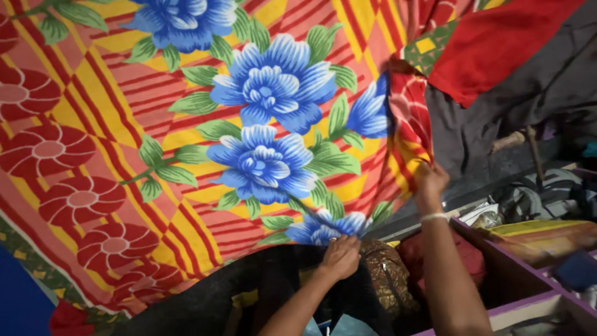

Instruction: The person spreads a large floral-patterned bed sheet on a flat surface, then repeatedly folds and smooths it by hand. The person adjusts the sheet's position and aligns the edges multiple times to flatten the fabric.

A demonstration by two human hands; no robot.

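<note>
My left hand [340, 255] and right hand [429, 182] both pinch the floral cloth [186, 155] along its edge; it looks light, soft, floppy.

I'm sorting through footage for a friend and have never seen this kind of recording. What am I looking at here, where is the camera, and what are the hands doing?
This is one picture from a camera worn on a person's head, looking down at their own two bare hands; there is no machine. Both hands grip a large cotton-like cloth printed with blue flowers, green leaves and red-and-yellow stripes. The left hand pinches its lower edge; the right hand, with a pale band at the wrist, holds a bunched fold higher up. Below lie dark fabric and a brown patterned bundle. At the right is a purple-edged wooden compartment.
</note>
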